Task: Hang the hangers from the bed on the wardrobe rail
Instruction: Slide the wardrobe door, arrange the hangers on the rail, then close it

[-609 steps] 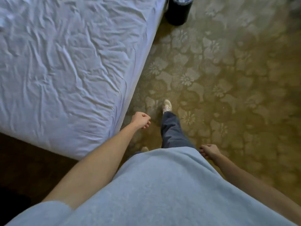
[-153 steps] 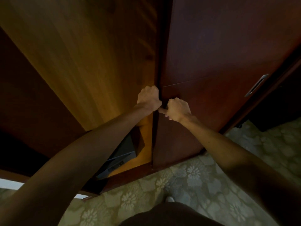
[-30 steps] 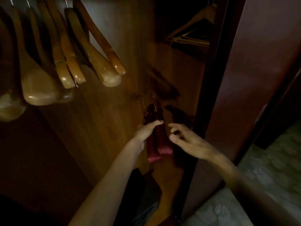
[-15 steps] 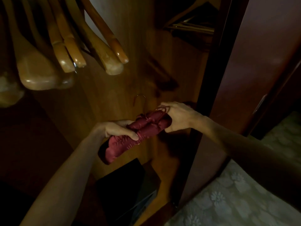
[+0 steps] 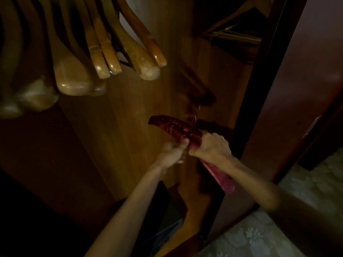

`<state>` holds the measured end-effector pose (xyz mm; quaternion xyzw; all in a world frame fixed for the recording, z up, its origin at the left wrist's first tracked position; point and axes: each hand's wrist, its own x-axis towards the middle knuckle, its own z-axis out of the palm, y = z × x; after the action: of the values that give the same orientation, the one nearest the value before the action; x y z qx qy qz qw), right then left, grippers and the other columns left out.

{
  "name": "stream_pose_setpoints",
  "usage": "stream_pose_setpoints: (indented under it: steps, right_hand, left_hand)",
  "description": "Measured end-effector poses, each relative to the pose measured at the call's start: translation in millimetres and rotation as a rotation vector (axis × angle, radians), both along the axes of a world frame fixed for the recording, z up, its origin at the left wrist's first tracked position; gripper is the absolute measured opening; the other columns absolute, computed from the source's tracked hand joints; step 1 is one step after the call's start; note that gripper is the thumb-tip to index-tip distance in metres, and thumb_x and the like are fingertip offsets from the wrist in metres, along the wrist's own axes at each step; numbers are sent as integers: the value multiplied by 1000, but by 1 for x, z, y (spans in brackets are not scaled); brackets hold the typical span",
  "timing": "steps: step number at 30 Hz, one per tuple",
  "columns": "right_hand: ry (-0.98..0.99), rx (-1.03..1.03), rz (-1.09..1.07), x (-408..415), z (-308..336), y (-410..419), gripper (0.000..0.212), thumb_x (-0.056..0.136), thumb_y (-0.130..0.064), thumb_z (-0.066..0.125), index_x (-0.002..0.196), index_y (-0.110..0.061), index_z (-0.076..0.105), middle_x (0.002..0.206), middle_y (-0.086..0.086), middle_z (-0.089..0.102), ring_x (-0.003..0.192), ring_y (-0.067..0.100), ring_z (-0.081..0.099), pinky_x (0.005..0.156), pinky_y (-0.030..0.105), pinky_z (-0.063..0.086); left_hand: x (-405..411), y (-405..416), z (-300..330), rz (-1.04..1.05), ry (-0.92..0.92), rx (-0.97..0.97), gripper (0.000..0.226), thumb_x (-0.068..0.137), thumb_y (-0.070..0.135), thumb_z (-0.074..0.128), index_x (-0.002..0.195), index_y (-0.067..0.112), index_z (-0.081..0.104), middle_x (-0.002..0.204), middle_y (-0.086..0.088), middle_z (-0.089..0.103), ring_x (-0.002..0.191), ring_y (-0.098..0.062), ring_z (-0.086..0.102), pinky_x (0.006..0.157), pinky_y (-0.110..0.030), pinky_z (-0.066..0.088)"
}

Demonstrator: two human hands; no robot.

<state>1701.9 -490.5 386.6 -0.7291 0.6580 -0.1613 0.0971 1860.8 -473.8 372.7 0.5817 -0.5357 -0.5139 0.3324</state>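
Dark red padded hangers (image 5: 172, 126) are held together inside the open wardrobe, their metal hooks (image 5: 194, 118) sticking up at the middle. My right hand (image 5: 209, 144) grips the bundle at its centre, one padded end (image 5: 222, 179) pointing down past my wrist. My left hand (image 5: 173, 150), blurred, pinches the bundle from the left just below the hooks. Several wooden hangers (image 5: 100, 58) hang at the upper left; the rail itself is out of view.
The wardrobe's wooden back panel (image 5: 133, 130) is behind my hands. A dark door (image 5: 297, 89) with a metal handle (image 5: 311, 126) stands at the right. A black box (image 5: 163, 216) sits on the wardrobe floor. Patterned carpet (image 5: 278, 229) lies at the lower right.
The padded hangers have turned: the end that pointed lower left now points upper left. My right hand shifted to grip the middle, and my left hand moved from the lower end to the centre.
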Motion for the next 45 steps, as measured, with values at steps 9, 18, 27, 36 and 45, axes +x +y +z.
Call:
stream_pose_setpoints:
  steps: [9, 18, 27, 36, 45]
  right_hand:
    - [-545, 199, 233, -54, 61, 30, 59, 91, -40, 68, 145, -39, 43, 126, -18, 59, 112, 2, 58, 92, 19, 44]
    - [-769, 121, 287, -60, 191, -5, 45, 99, -31, 56, 143, -35, 50, 119, -5, 69, 101, 11, 70, 81, 25, 55]
    - [-831, 1, 294, 1, 292, -57, 32, 93, -35, 62, 118, -15, 69, 98, 4, 74, 78, 16, 74, 57, 21, 54]
    - [-725, 19, 348, 51, 336, -105, 31, 95, -36, 60, 120, -17, 62, 106, 11, 70, 90, 26, 72, 79, 36, 61]
    - [-585, 21, 335, 64, 344, -123, 25, 100, -35, 53, 118, -18, 58, 96, 9, 67, 74, 21, 67, 58, 28, 52]
  left_hand:
    - [-59, 9, 54, 38, 250, -39, 24, 98, 43, 59, 118, 30, 62, 103, 16, 67, 93, 0, 65, 73, -19, 56]
    - [-56, -30, 196, 159, 368, -240, 34, 99, 35, 61, 128, 17, 61, 115, -2, 70, 95, -14, 67, 60, -24, 53]
    - [-13, -77, 306, 380, 238, -359, 28, 101, 36, 55, 121, 19, 61, 100, -3, 66, 80, -14, 62, 51, -25, 50]
    - [24, -115, 343, 494, 216, -382, 19, 102, 29, 44, 105, 19, 60, 82, -3, 58, 69, -14, 56, 58, -25, 47]
    - [33, -134, 352, 496, 183, -318, 22, 106, 29, 38, 105, 16, 56, 85, -4, 59, 69, -15, 57, 53, -25, 47]
